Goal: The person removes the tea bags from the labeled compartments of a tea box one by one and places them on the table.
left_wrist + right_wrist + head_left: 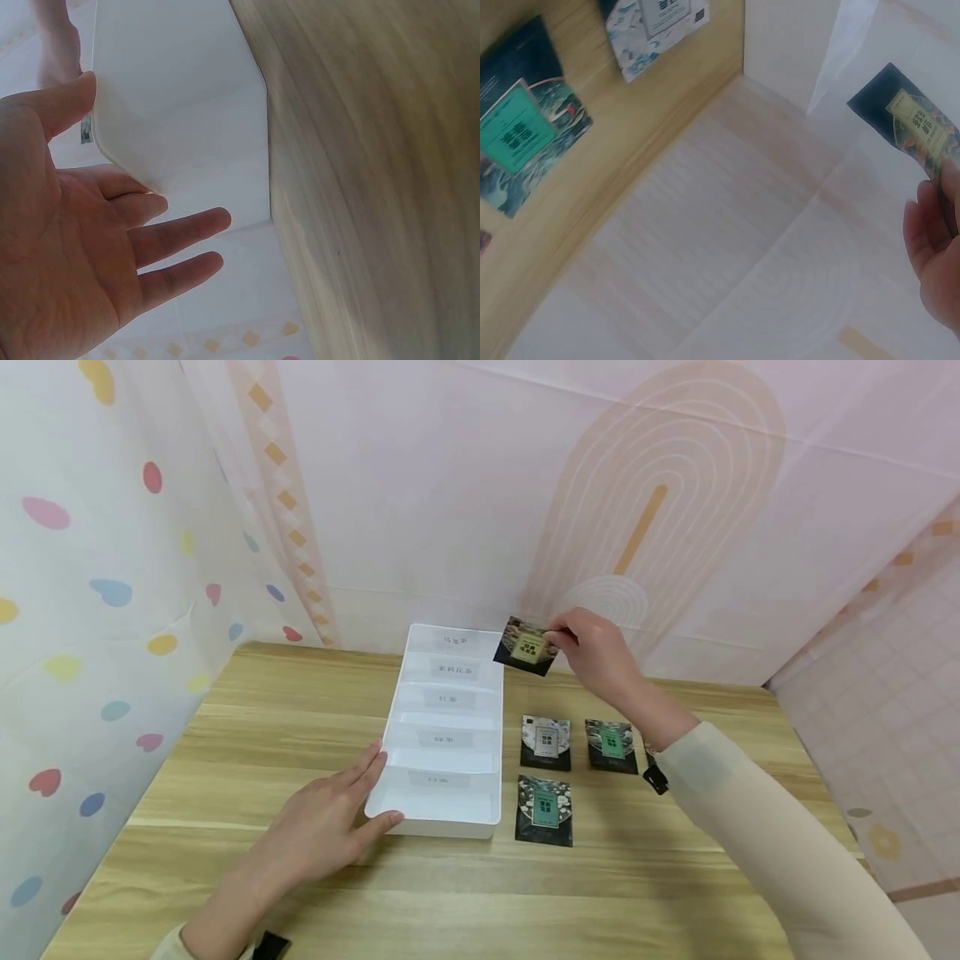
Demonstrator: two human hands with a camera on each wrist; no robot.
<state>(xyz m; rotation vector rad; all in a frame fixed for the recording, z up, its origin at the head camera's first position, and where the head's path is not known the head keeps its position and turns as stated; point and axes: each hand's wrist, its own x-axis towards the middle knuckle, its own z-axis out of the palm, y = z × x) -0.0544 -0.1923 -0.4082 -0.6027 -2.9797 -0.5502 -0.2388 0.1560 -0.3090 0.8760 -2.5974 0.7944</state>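
My right hand [603,656] pinches the edge of a black tea sachet with a yellow-green label [525,647], raised by the far right corner of a white box. In the right wrist view, the thumb and fingers grip one end of that sachet [911,116]. The box [444,828] is long and divided into several compartments, each with a printed tag. At its near left corner my left hand [322,818] rests on the box, the thumb at the front rim and the fingers along the left side. The left wrist view shows those fingers [180,236] mostly straight and spread against the wall.
Right of the box lie a sachet with a grey label [546,743], one with a green label [612,746] and one with a teal label [544,810]. Another, partly hidden by the right forearm, lies farther right. Printed cloth [420,510] hangs behind the wooden table [285,718].
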